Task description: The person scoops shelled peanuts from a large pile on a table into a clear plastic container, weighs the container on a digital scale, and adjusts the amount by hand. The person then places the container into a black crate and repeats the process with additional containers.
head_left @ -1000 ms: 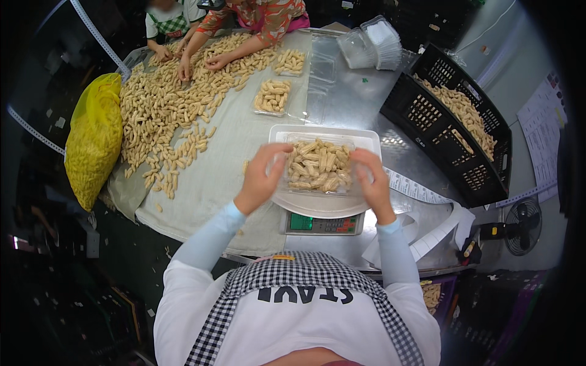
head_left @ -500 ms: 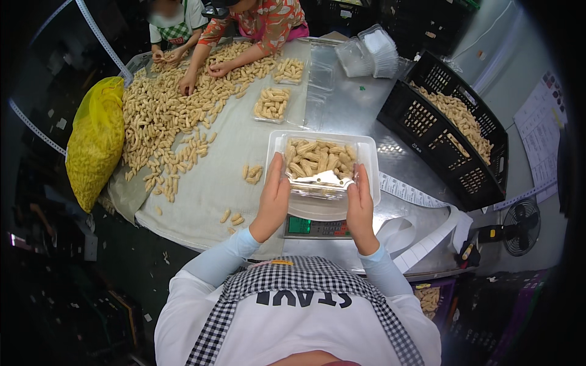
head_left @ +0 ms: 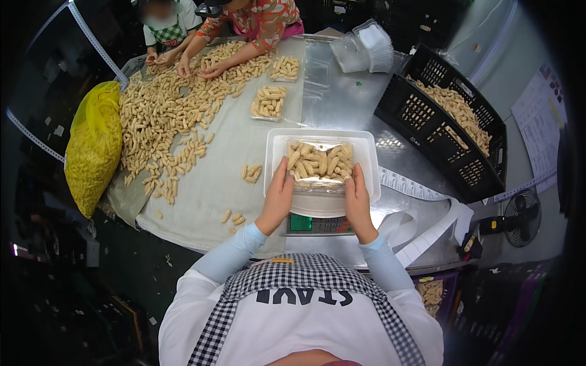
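I am looking down at both hands gripping a small clear box (head_left: 320, 166) full of pale finger-shaped snacks. My left hand (head_left: 279, 198) is clasping its left edge, fingers curled up along the side, and my right hand (head_left: 357, 196) is clasping the right edge the same way. The box is sitting inside a white tray (head_left: 366, 146), which is resting on a scale (head_left: 318, 224) with a green display at the near edge of the table (head_left: 342, 104).

To the left, a grey cloth (head_left: 213, 177) is carrying a big heap of loose snacks (head_left: 162, 116), with a few strays (head_left: 251, 172) lying just beside the tray. A yellow sack (head_left: 93, 146) is leaning at the cloth's left end. A black crate (head_left: 445, 122) holding more snacks is standing to the right, well apart from my hands. Across the table, two other people are reaching their hands (head_left: 201, 67) into the heap, and a filled box (head_left: 268, 102) is lying near them.
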Motion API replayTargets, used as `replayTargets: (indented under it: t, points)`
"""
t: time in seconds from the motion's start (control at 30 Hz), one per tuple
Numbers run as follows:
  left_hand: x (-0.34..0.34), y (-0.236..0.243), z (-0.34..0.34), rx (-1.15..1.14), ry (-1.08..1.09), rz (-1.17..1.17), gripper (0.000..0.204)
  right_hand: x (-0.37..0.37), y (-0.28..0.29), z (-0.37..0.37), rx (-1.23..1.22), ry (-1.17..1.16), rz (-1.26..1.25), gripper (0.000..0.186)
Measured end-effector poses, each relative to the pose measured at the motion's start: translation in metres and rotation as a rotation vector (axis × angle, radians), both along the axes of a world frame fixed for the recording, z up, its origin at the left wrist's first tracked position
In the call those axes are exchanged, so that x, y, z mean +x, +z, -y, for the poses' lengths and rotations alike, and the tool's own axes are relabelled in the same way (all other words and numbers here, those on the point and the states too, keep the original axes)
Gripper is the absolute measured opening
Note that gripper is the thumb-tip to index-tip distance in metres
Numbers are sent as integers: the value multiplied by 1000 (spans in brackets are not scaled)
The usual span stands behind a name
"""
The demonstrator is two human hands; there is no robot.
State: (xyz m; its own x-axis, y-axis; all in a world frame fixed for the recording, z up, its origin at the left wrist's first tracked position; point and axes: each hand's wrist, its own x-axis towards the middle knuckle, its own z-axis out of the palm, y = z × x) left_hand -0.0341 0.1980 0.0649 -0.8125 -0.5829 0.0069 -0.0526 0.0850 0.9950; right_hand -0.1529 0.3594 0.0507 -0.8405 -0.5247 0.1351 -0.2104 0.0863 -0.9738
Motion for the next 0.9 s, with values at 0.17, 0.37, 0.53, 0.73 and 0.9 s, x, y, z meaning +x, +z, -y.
replayTargets:
  t: [0.17,0.37,0.53,0.73,0.9]
  points:
    - [8,1,8,181,-8,-18,50,-9,6,-9,78,10,27,49]
    - [17,8,20,97,-18,85,45,-13,7,-27,111,11,205,43]
    - [15,11,24,420,84,65,43,-19,12,-30,-50,17,556,39]
    - [15,10,40,587,15,119,38,-20,17,-27,-92,53,689,32]
    - [7,12,36,522,-7,110,34,-21,18,-28,-174,-47,571,22]
